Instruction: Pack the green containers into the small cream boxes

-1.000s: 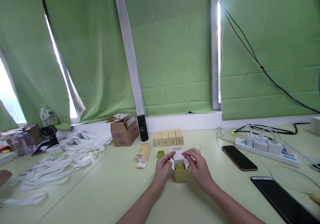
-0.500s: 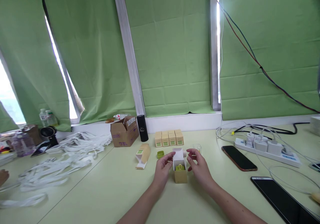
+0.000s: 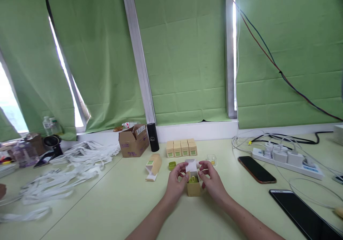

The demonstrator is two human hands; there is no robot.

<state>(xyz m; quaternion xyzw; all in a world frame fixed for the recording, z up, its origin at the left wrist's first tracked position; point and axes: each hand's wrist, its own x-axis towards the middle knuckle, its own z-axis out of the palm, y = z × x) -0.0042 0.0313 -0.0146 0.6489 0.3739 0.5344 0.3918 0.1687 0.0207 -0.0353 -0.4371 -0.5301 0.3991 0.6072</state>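
A small kraft cardboard box (image 3: 193, 190) stands upright on the table in front of me. Its white-lined lid flap (image 3: 191, 165) is raised, and inside sits a green item (image 3: 192, 179) with a small loop on top. My left hand (image 3: 176, 182) grips the box at its left upper edge, thumb and fingers closed on the side. From the other side, my right hand (image 3: 212, 182) closes on the right upper edge, thumb against it. Just behind my left hand lies a green square piece (image 3: 172, 165). A clear container (image 3: 211, 159) is behind my right hand.
Several closed small boxes (image 3: 181, 148) stand in a row behind. An opened kraft carton (image 3: 153, 166) lies to the left. Farther off are a brown carton (image 3: 133, 141), a black cylinder (image 3: 152, 137) and white straps (image 3: 69, 175). Phones (image 3: 256, 169) and a power strip (image 3: 288, 161) occupy the right.
Both hands have closed in on the box; the left thumb and right fingers now press at its top edges. The box stays in place. The hand at the far left edge has shifted slightly.
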